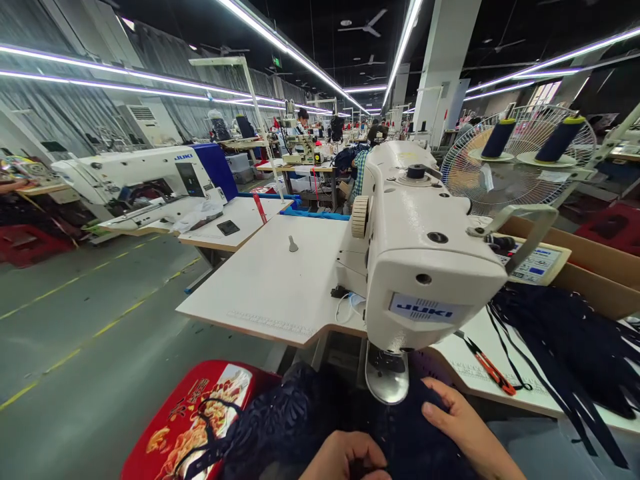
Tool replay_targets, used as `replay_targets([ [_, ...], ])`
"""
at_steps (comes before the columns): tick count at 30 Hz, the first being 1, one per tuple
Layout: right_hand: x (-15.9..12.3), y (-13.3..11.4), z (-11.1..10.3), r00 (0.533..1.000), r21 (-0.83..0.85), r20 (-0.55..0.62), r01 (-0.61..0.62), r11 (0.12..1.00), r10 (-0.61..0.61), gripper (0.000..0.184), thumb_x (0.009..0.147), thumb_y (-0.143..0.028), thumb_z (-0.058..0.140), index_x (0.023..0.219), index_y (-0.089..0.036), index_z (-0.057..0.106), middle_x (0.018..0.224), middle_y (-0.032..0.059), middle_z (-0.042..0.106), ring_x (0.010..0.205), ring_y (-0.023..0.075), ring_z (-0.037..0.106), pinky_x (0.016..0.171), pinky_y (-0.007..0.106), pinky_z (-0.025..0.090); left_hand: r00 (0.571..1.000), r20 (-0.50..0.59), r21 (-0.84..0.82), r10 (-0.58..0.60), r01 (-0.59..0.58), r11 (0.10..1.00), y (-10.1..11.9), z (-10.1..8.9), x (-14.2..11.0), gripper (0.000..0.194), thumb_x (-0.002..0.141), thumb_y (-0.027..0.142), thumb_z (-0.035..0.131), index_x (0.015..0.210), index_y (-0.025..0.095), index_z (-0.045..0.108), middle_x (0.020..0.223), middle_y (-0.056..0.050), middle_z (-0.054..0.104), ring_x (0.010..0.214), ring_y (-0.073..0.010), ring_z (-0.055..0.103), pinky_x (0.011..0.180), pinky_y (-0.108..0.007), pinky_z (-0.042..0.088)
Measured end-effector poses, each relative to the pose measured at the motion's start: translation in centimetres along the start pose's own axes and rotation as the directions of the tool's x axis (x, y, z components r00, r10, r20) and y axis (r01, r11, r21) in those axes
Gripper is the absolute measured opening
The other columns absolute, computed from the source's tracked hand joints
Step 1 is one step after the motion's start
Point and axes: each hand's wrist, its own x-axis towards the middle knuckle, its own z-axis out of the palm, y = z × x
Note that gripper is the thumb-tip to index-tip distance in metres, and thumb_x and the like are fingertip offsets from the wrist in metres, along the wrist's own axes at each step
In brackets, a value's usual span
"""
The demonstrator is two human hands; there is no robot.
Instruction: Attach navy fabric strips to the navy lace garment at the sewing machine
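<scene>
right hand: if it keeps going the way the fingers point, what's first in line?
Probably the needle plate under the sewing machine: the right hand lies on dark fabric, fingers pointing up-left toward it. Depth unclear.

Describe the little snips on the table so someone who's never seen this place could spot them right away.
Start at the big white sewing machine in the middle. On the white table just right of its head, beside the heap of dark straps, lie the snips. They are the only orange-red thing there, slim and pointed.
</scene>
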Motion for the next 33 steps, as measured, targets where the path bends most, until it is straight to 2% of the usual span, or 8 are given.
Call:
replay_targets([
  [3, 0.6, 0.0, 0.3, 0.999, 0.001, -0.037, 0.015, 1.000, -0.015, 0.034, 0.079, -0.053, 0.072, 0.097, -0.024, 0.073, 0.079, -0.0003, 0.070, 0.072, 0.0202, 0.062, 0.073, 0.034, 0.051, 1.000, -0.001, -0.019, -0.006, 0.006, 1.000, -0.2, 0.2, 0.2, 0.037, 0.070, 0.050, 0.073, 0.080, 0.015, 0.065, 0.065, 0.004, 0.048, 0.058, -0.0095, 0.038, 0.053, -0.022, 0.027],
  [5, 0.9, 0.2, 0.5, 0.998, 0.004, -0.052, 0.035, 0.999, -0.035, 0.029, 0.082, -0.049, 0.071, 0.097, -0.024, 0.071, 0.080, -0.0019, 0.068, 0.075, 0.0190, 0.060, 0.078, 0.033, 0.049, 1.000, -0.011, -0.031, 0.020, -0.020, 0.999, -0.4, 0.4, 0.2, 0.032, 0.070, 0.046, 0.071, 0.076, 0.015, 0.062, 0.063, 0.005, 0.046, 0.057, -0.0092, 0.037, 0.053, -0.022, 0.026],
  [10, 1.2, 0.4, 0.8, 0.997, 0.016, -0.057, 0.043, 0.999, -0.042, 0.028, 0.082, -0.047, 0.073, 0.094, -0.022, 0.071, 0.079, -0.0021, 0.066, 0.079, 0.0191, 0.059, 0.080, 0.032, 0.046, 0.999, -0.036, -0.020, 0.036, -0.037, 0.999, -0.9, 0.6, 0.2, 0.028, 0.067, 0.042, 0.072, 0.071, 0.017, 0.061, 0.063, 0.004, 0.049, 0.060, -0.0110, 0.042, 0.056, -0.024, 0.030],
  [17, 1.3, 0.3, 0.9, 0.999, 0.049, -0.038, 0.034, 0.998, -0.032, 0.032, 0.080, -0.048, 0.074, 0.100, -0.023, 0.072, 0.082, -0.0008, 0.070, 0.077, 0.0191, 0.061, 0.077, 0.032, 0.048, 0.999, -0.025, 0.029, 0.027, -0.026, 0.999, -1.2, 0.5, 0.3, 0.024, 0.069, 0.039, 0.071, 0.073, 0.017, 0.064, 0.063, 0.004, 0.051, 0.060, -0.0108, 0.043, 0.055, -0.023, 0.030],
  [22, 1.1, 0.1, 1.1, 1.000, 0.066, -0.009, 0.026, 0.997, -0.026, 0.030, 0.083, -0.048, 0.072, 0.098, -0.022, 0.072, 0.084, 0.0002, 0.072, 0.076, 0.0187, 0.063, 0.074, 0.030, 0.048, 0.998, -0.011, 0.042, 0.060, -0.059, 0.997, -1.2, 0.5, 0.3, 0.026, 0.070, 0.041, 0.070, 0.072, 0.017, 0.063, 0.065, 0.003, 0.051, 0.061, -0.0111, 0.044, 0.056, -0.023, 0.031],
  [26, 1.3, -0.2, 1.2, 0.999, 0.054, -0.027, 0.041, 0.998, -0.039, 0.030, 0.084, -0.049, 0.071, 0.097, -0.022, 0.071, 0.081, -0.0005, 0.072, 0.075, 0.0189, 0.062, 0.073, 0.030, 0.048, 0.996, 0.020, 0.038, 0.085, -0.085, 0.996, -1.2, 0.4, 0.4, 0.031, 0.070, 0.043, 0.071, 0.064, 0.017, 0.055, 0.066, 0.003, 0.049, 0.061, -0.0098, 0.042, 0.055, -0.022, 0.030],
  [30, 2.2, -0.4, 1.8, 0.995, 0.016, -0.071, 0.075, 0.997, -0.074, 0.034, 0.082, -0.052, 0.071, 0.095, -0.022, 0.071, 0.083, -0.0003, 0.072, 0.079, 0.0210, 0.062, 0.076, 0.031, 0.047, 0.999, 0.045, 0.099, 0.021, -0.026, 0.995, -1.6, 0.7, 0.8, 0.039, 0.073, 0.050, 0.068, 0.059, 0.019, 0.049, 0.061, 0.005, 0.046, 0.054, -0.0082, 0.037, 0.048, -0.023, 0.024],
  [33, 2.6, -0.3, 2.3, 0.992, -0.018, -0.067, 0.104, 0.994, -0.105, 0.035, 0.078, -0.054, 0.073, 0.094, -0.022, 0.072, 0.086, 0.0002, 0.072, 0.087, 0.0240, 0.061, 0.082, 0.032, 0.046, 0.998, 0.061, 0.147, -0.001, -0.008, 0.989, -2.9, 0.9, 1.5, 0.044, 0.070, 0.056, 0.069, 0.056, 0.019, 0.051, 0.057, 0.006, 0.044, 0.049, -0.0076, 0.035, 0.046, -0.023, 0.024],
])
